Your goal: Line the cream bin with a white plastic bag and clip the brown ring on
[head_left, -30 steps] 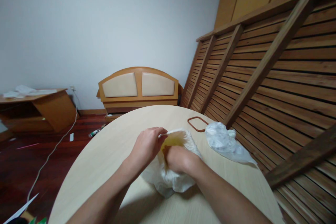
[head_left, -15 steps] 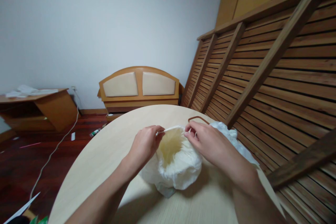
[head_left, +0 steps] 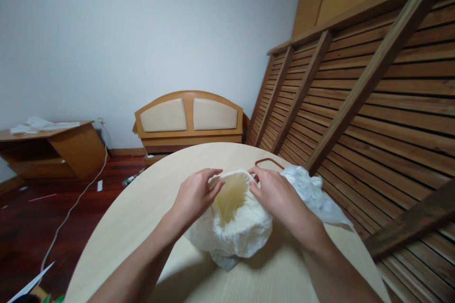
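Note:
A white plastic bag (head_left: 241, 232) lines a round container on the table, its mouth spread wide and gathered around the rim. The yellowish inside (head_left: 231, 199) shows through the opening. At the left of the rim is my left hand (head_left: 197, 191), thumb and fingers parted with the bag's edge between them. My right hand (head_left: 275, 194) is at the right of the rim, its thumb over the inner side and a finger behind, with a gap between. The container itself is hidden by the bag.
The round pale table (head_left: 142, 213) carries a brown curved handle (head_left: 268, 160) and a crumpled white plastic bag (head_left: 305, 184) at the right. A slatted wooden frame (head_left: 355, 104) leans beyond the table's right edge. A cable (head_left: 74, 203) runs over the floor at left.
The fingers of both hands have loosened from a pinch on the bag's edge and now stand apart. The raised white edge has settled back onto the rim.

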The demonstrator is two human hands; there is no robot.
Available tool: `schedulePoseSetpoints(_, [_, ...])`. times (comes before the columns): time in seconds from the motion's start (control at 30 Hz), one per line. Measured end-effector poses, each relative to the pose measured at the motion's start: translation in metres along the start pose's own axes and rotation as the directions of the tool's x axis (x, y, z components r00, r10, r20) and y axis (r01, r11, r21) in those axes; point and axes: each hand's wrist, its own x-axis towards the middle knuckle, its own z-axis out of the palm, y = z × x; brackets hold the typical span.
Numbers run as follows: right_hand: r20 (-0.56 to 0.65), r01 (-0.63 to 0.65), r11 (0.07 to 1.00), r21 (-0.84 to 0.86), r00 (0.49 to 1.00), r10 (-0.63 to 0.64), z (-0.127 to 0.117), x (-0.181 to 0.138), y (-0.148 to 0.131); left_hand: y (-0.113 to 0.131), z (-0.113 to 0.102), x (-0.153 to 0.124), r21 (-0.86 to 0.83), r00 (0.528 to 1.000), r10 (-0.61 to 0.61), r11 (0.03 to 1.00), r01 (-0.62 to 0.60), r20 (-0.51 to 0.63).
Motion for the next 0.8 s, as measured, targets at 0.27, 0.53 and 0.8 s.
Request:
schedulePoseSetpoints(0.27, [-0.04,-0.087,0.996,0.013,0.995,0.087,0.006,0.009,0.014,0.001,-0.002,-0.003,-0.048,0.995,0.075,0.996,-0.079,-0.065])
schedulePoseSetpoints(0.53, [-0.042,-0.136,0.982,0.129,0.989,0.143,0.015,0.022,0.024,-0.018,0.026,0.01,-0.147,1.0,0.02,0.989,-0.021,-0.009])
schedulePoseSetpoints(0.8, [-0.114,-0.077,0.931,0.356,0.986,0.125,0.042,0.036,0.042,-0.029,0.038,0.017,-0.247,0.998,-0.029,0.969,0.013,-0.058])
